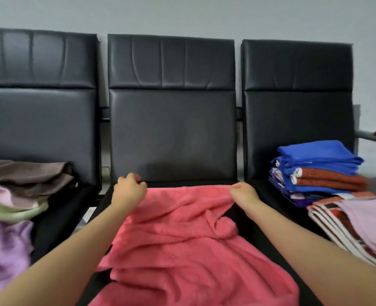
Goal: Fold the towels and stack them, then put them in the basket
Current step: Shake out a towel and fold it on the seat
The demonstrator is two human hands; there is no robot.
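Observation:
A coral-pink towel (182, 235) lies rumpled over the middle black seat, its far edge stretched near the seat's back. My left hand (128, 187) grips the towel's far left corner with curled fingers. My right hand (243, 192) pinches the far right corner. On the right seat stands a stack of folded towels (315, 171), blue on top, then rust-red and purple. Nearer on that seat lies a folded pile (359, 226) with a pale pink towel over a striped one. No basket is in view.
The left seat holds a heap of unfolded towels (12, 206) in brown, pink, pale green and lilac. Three black padded backrests (171, 120) stand against a grey wall. A metal armrest (372, 138) juts out at the far right.

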